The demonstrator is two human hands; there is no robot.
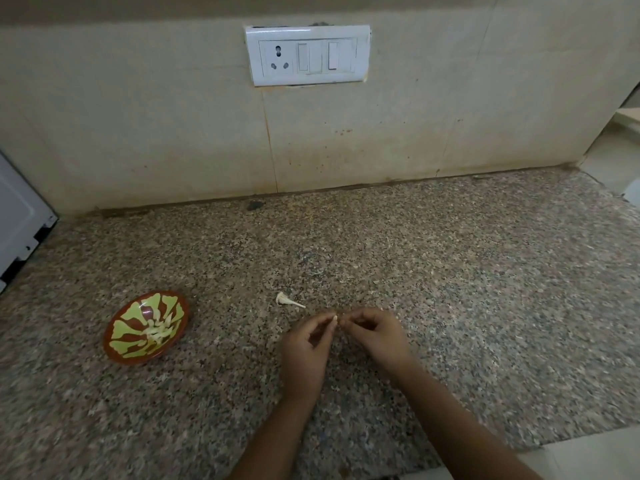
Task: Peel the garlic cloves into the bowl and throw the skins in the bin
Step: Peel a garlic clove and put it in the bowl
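A brown bowl (pixel 116 336) with a green pattern sits on the speckled granite counter at the left, holding several pale peeled garlic cloves (pixel 160 331). My left hand (pixel 304 348) and my right hand (pixel 375 336) meet fingertip to fingertip just above the counter, to the right of the bowl. Between their fingertips is a small pale garlic clove (pixel 335 318), pinched by both hands and mostly hidden. A white garlic stem with a bit of skin (pixel 286 300) lies on the counter just beyond my hands. No bin is in view.
A tiled wall with a white socket and switch plate (pixel 307 54) rises behind the counter. A white appliance (pixel 19 220) stands at the far left edge. The counter ends at the right, where a pale floor or ledge (pixel 613 157) shows.
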